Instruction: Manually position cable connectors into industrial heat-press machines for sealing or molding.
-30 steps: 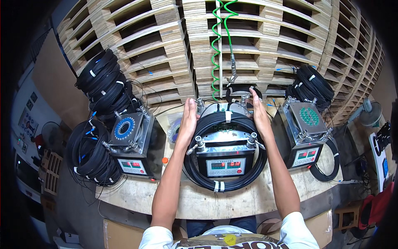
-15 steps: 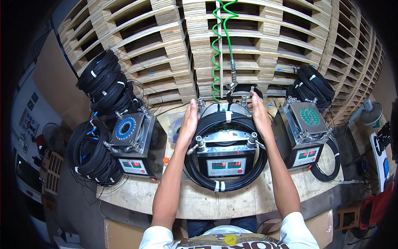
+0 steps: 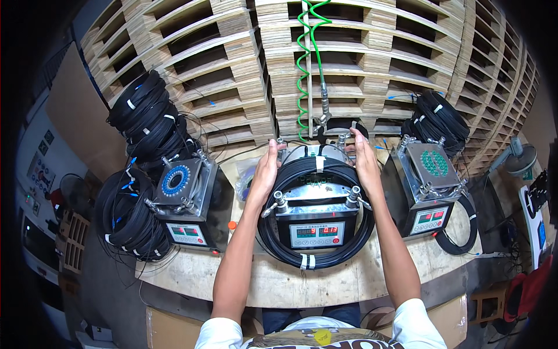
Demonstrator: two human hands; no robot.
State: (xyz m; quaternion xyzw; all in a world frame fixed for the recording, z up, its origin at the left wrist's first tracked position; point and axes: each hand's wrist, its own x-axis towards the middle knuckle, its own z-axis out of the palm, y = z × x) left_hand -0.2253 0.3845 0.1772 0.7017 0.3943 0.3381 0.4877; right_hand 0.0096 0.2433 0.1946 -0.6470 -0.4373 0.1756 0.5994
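Note:
A large coil of black cable (image 3: 365, 232), tied with white tape, hangs around the middle bench machine (image 3: 317, 218). The machine has a metal top plate, corner clamps and a front panel with a lit red display. My left hand (image 3: 267, 171) lies along the coil's far left side, fingers stretched up beside the back left clamp (image 3: 281, 142). On the opposite side, my right hand (image 3: 365, 163) extends its fingers by the back right clamp (image 3: 342, 139). Both hands are open and seem to rest against the coil; exact contact of the fingertips cannot be made out.
Similar machines stand left (image 3: 185, 198) and right (image 3: 427, 186), with a blue and a green connector ring. Black cable coils (image 3: 145, 116) are piled at the back left, others (image 3: 436, 122) at the back right. A green spiral hose (image 3: 302, 70) hangs before stacked wooden pallets (image 3: 203, 58).
The middle machine's display reading has changed. The hose's metal end has swung slightly left. My hands have stayed nearly in place.

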